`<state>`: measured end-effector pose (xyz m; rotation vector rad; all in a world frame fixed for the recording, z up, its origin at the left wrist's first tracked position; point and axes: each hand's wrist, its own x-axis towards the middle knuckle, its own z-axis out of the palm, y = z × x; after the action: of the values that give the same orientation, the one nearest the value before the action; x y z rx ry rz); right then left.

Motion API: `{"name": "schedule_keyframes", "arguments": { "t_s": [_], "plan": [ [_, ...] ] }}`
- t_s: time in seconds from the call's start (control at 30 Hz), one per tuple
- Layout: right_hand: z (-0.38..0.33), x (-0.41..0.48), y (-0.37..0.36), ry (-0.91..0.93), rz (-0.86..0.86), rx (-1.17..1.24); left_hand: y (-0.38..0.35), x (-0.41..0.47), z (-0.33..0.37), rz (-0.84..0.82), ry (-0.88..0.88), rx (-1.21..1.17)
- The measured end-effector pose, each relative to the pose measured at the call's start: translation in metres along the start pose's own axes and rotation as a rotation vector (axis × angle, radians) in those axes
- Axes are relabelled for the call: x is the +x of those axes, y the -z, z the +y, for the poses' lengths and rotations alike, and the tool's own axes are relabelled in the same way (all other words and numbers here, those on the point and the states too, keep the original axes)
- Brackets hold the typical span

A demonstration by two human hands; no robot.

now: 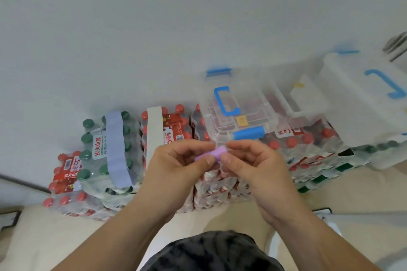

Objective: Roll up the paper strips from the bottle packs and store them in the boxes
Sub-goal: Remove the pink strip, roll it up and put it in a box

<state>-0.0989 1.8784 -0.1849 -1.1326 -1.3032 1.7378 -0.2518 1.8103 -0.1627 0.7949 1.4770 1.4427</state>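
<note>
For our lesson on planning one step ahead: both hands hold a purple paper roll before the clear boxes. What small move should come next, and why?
Probably hold the purple roll in the left hand alone and reach the right hand to the blue latch of the nearest clear box: the roll looks fully wound, and that box's lid appears shut.
</note>
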Motion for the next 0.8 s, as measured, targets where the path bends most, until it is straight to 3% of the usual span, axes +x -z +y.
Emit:
{"name": "schedule_keyframes", "arguments": {
  "t_s": [0.17, 0.27, 0.43, 0.6, 0.8],
  "plan": [
    [-0.006, 0.019, 0.035, 0.012, -0.119, -0.033, -0.047, 0.012, -0.002, 0.066, 0.031, -0.037],
    [-0.006, 0.028, 0.051, 0.042, -0.125, -0.03, -0.062, 0.019, 0.001, 0.004, 0.086, 0.024],
    [0.006, 0.036, 0.062, 0.038, -0.045, -0.012, -0.075, 0.037, 0.002, -0.077, 0.109, 0.213],
    [0.005, 0.046, 0.063, -0.001, 0.055, 0.111, -0.088, 0.051, -0.006, -0.014, 0.06, 0.146],
    [0.008, 0.058, 0.064, 0.003, 0.121, 0.052, -0.083, 0.077, -0.013, -0.122, 0.068, 0.167]
  ]
}}
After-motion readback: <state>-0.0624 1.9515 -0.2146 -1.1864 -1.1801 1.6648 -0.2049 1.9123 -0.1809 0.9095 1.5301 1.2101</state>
